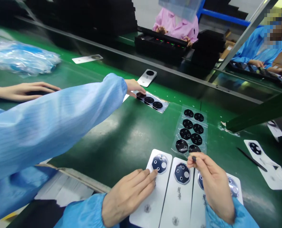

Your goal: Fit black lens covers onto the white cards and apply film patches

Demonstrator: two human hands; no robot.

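Several white panels [152, 202] with rounded corners lie side by side in front of me. Each bears a dark octagonal disc [182, 173] with light round holes. My left hand [131, 193] rests on the leftmost panel, its fingers stretched out and the tips at the lower edge of that panel's disc [159, 163]. My right hand [213, 180] is above the panels on the right, thumb and fingers pinched around a small dark piece [193, 158]; its exact kind is unclear. Just beyond lies a clear sheet [204, 134] of black octagonal stickers, partly covered by my right fingertips.
A co-worker's hand [135, 87] touches another sticker strip [152, 102]; that sleeve crosses the green table [122, 136]. Tweezers [251, 159] lie near a panel [277, 180] at right, beside a green post [257, 110]. Bagged blue items [24, 58] sit far left. More people work beyond the rail.
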